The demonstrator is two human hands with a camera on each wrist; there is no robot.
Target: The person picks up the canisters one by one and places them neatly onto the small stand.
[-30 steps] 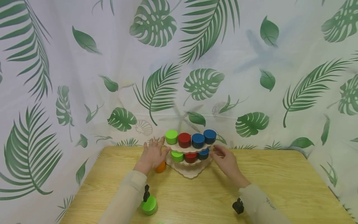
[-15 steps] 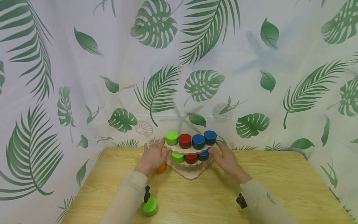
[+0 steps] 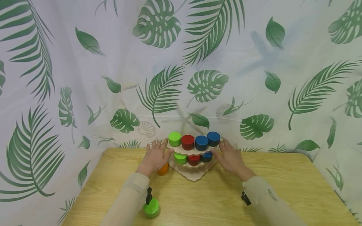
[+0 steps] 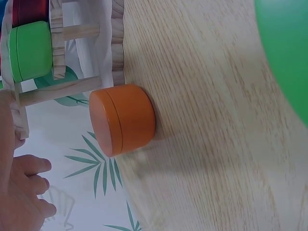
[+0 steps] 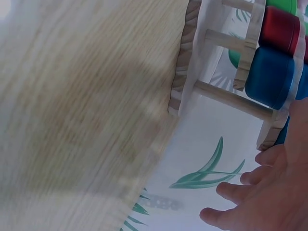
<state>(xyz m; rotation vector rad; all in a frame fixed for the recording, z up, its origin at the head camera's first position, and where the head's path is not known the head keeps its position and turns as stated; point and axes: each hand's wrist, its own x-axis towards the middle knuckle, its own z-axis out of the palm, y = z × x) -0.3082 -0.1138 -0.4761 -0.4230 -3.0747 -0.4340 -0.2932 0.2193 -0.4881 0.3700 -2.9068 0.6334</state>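
While the left hand [image 3: 155, 156] is staying put at the left end of the scalloped wooden tiered stand [image 3: 193, 175], the right hand [image 3: 232, 158] is straightening out of a loose curl and closing in on the right end, fingers now reaching past the upper tier [image 3: 195, 153]. Both hands are flanking the stand, so my read: it's being steadied or squared up, not loaded. Neither hand is gripping a tin; fingers are lying extended, can't tell if they're pressing. Stand is sitting at the table's [image 3: 282, 185] back edge, carrying a light-green tin [image 3: 174, 139], red tin [image 3: 188, 142] and two blue tins [image 3: 201, 143] up top, with green, red and blue ones below. Orange lidded tin [image 4: 122, 120] is standing just beside its left side; loose green tin [image 3: 151, 208] is sitting nearer the camera, by the left sleeve [image 3: 124, 197].
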